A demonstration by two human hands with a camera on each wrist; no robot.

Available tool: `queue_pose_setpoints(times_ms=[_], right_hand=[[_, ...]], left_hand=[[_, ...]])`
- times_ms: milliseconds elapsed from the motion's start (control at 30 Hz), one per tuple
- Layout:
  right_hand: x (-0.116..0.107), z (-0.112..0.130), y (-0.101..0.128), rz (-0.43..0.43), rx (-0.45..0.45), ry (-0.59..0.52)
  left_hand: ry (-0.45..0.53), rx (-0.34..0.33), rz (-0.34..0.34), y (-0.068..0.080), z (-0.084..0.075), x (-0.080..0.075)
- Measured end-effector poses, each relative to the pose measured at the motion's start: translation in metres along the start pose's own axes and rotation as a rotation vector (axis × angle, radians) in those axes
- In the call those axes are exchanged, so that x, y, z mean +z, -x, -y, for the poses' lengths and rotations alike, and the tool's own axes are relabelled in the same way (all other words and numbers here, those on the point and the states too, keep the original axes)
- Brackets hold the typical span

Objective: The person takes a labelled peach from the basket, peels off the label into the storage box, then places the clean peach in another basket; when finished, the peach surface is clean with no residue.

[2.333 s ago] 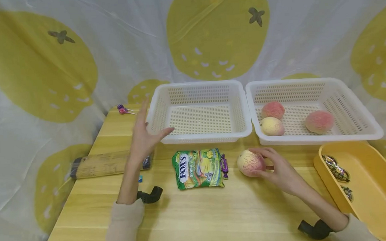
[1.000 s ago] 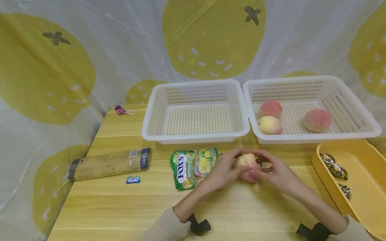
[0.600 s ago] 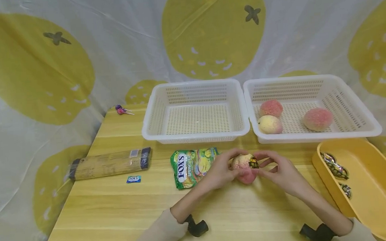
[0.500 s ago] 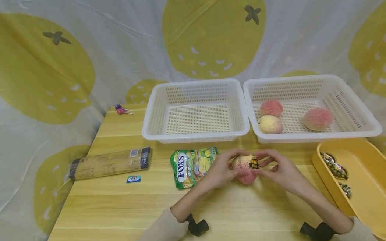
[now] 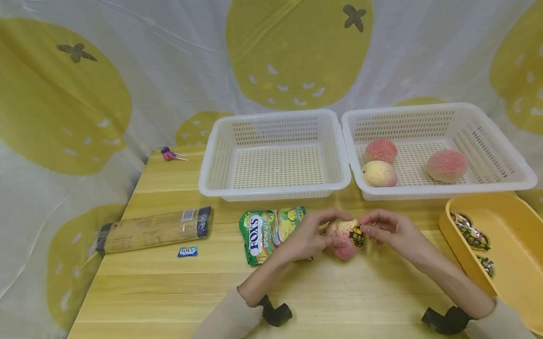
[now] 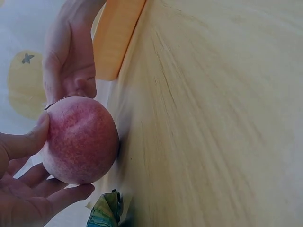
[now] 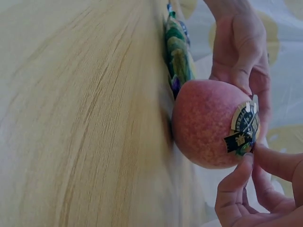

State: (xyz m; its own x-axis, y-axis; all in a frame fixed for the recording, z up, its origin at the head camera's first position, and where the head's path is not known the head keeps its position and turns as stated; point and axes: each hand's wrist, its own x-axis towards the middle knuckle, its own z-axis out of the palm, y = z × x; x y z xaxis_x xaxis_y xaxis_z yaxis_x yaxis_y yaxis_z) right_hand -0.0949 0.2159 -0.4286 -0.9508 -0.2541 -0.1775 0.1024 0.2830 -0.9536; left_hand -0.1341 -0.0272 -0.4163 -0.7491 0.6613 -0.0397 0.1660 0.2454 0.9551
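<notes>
My left hand (image 5: 306, 237) holds a pink-and-yellow peach (image 5: 342, 248) low over the wooden table, thumb on one side and fingers on the other. On the peach's right side is a black-and-gold round sticker (image 7: 245, 124). My right hand (image 5: 399, 237) has thumb and forefinger pinched at the sticker's edge. Up close in the right wrist view, those fingertips (image 7: 249, 156) meet right at the sticker. From the left wrist, the peach's plain red side (image 6: 83, 142) shows. A green FOX'S candy bag (image 5: 261, 237) lies left of the peach, partly behind my left hand.
Two white baskets stand at the back: the left basket (image 5: 275, 192) and the right basket (image 5: 450, 188) with three fruits. At right is a yellow tray (image 5: 529, 262) holding shiny stickers (image 5: 470, 235). Wrapped noodles (image 5: 156, 231), a blue candy (image 5: 187, 252) and lollipops (image 5: 170, 154) lie left.
My left hand came from beside the left basket and took hold of the peach. The sticker has come into view on it. My right hand moved from gripping the peach to the sticker's edge.
</notes>
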Motion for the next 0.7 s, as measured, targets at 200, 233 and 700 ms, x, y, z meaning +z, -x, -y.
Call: queue_pose_setpoints(times_ms=[200,233,700], right_hand=[[0.000,0.000,-0.001,0.016,-0.010,-0.038],[0.000,0.001,0.000,0.012,-0.019,-0.039],[0.020,0.008,0.018,-0.250,-0.290,0.273]], left_hand=[[0.038,0.014,0.024,-0.001,0.002,-0.003],[0.041,0.013,0.025,-0.001,0.003,-0.003],[0.019,-0.020,0.023,-0.004,0.002,-0.006]])
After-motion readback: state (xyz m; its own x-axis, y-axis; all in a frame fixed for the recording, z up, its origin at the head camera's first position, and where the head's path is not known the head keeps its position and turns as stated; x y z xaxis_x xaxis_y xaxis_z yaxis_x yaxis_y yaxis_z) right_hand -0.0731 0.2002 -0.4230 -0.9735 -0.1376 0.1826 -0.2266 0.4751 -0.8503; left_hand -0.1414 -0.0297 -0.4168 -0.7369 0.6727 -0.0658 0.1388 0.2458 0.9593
